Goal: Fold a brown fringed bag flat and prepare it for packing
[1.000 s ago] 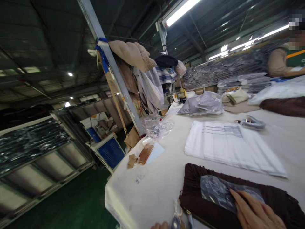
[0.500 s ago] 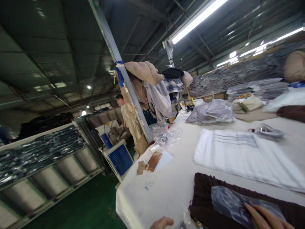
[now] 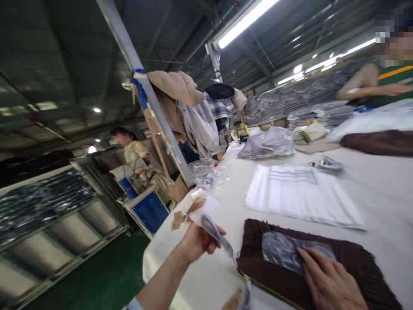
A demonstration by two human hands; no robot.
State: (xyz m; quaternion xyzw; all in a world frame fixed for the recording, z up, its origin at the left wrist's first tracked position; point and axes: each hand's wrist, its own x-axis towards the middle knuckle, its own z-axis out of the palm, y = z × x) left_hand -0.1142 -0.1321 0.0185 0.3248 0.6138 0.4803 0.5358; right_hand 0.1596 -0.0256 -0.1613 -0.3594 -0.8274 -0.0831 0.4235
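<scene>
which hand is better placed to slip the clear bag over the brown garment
Left, probably. The left hand holds the clear bag lifted beside the brown garment, while the right hand lies flat on it.

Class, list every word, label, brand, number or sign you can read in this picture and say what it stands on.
None can be read.
Blue panel on the machine: rows of white print, too small and blurred.
Tag in the left hand: blurred, nothing legible.
Green vest of the person across the table: an orange stripe only, no letters.
Clear bag under the right hand: no legible print.
</scene>
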